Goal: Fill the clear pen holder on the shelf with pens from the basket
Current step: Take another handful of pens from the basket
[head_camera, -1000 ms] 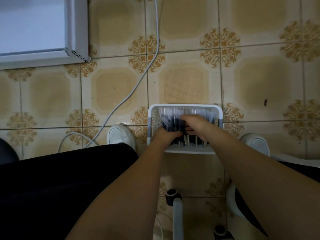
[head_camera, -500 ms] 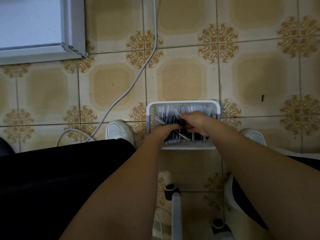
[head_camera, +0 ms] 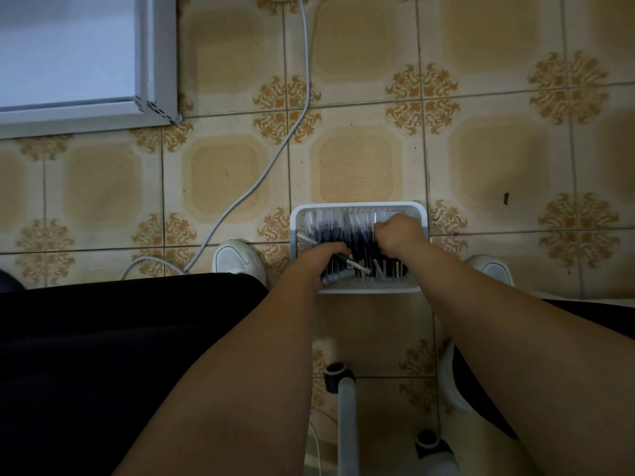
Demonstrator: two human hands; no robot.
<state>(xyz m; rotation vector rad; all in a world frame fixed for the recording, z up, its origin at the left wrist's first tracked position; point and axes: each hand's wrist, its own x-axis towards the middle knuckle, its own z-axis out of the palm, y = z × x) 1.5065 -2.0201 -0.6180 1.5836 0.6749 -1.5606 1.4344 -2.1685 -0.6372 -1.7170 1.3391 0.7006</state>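
A white plastic basket (head_camera: 357,207) sits on the tiled floor between my feet, full of dark pens (head_camera: 360,237) with clear caps. My left hand (head_camera: 321,261) is inside the basket at its near left, fingers curled around a bunch of pens whose ends stick out to the right. My right hand (head_camera: 398,233) is in the basket's far right part, fingers closed down among the pens; what it holds is hidden. The clear pen holder and the shelf are out of view.
A grey cable (head_camera: 275,156) runs across the floor left of the basket. A white cabinet corner (head_camera: 151,97) stands at the upper left. My white shoes (head_camera: 237,257) flank the basket. A chair base with castors (head_camera: 343,389) is below.
My hands have drawn apart in the basket: the left pulled toward the near left with a bunch of pens, the right moved to the far right. The view shifted slightly.
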